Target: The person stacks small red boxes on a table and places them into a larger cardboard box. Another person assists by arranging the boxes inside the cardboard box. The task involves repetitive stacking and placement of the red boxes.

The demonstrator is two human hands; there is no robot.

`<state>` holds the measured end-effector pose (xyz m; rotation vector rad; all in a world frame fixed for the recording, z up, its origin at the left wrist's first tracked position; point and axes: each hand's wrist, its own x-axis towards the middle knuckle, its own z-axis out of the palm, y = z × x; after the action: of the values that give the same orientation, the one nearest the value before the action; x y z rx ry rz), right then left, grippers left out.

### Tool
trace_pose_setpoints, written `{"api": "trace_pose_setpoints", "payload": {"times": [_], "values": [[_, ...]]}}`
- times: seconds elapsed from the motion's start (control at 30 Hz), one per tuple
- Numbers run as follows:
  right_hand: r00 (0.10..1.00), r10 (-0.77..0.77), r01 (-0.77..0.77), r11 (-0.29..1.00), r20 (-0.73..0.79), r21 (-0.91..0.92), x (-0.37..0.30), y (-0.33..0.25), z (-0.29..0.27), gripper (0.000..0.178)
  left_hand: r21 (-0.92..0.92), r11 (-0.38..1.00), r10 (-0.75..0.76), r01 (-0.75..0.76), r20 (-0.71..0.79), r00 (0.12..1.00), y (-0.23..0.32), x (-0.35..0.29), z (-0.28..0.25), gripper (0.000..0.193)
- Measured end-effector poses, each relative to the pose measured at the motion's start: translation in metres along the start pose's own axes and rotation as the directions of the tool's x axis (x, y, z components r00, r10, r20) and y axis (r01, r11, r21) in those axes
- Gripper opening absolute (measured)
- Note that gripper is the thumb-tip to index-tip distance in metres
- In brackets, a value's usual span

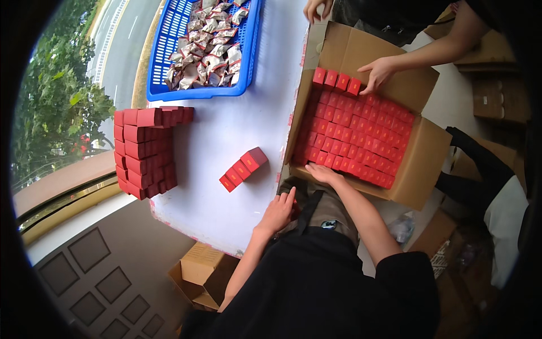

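Resting flat at the white table's (226, 135) near edge, the left hand (278, 212) lies fingers together, palm down, holding nothing. Right hand (323, 173) spread on the near rim of the cardboard carton (420, 164), touching the closest row of small red boxes (355, 135) packed inside. Three loose red boxes (243, 168) on the table, near the left hand. Stacked red boxes (145, 150) at the table's left edge. Blue basket (251, 51) of foil packets beyond. Another person's hand (377, 72) on the carton's far row.
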<state>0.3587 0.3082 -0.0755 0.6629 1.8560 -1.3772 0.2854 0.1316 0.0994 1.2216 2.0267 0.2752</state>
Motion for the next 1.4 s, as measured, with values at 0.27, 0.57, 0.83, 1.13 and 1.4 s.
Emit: {"api": "trace_pose_setpoints", "payload": {"times": [0.27,0.57,0.83,1.13,1.4], "values": [[0.963,0.037,-0.052,0.997,-0.268,-0.049,-0.008,-0.018,0.000,0.042,0.014,1.000,0.005,-0.005,0.000,1.000,0.005,0.001,-0.003,0.060],[0.989,-0.103,0.108,0.993,-0.109,0.037,-0.014,0.038,-0.001,0.046,0.087,0.985,0.166,-0.150,-0.241,0.956,-0.003,0.067,-0.001,0.047],[0.875,0.011,-0.002,1.000,-0.483,0.020,-0.043,0.029,0.000,0.036,0.432,0.842,0.368,-0.322,-0.024,0.930,-0.011,0.145,0.047,0.037],[0.905,0.164,-0.103,0.980,-0.392,0.171,-0.038,0.034,0.002,0.035,0.375,0.913,0.195,-0.159,-0.059,0.979,-0.034,0.141,0.089,0.065],[0.977,-0.210,0.200,0.874,-0.028,0.443,0.018,0.045,0.008,0.070,0.152,0.988,0.003,0.021,-0.158,0.987,-0.038,0.140,0.097,0.078]]}}
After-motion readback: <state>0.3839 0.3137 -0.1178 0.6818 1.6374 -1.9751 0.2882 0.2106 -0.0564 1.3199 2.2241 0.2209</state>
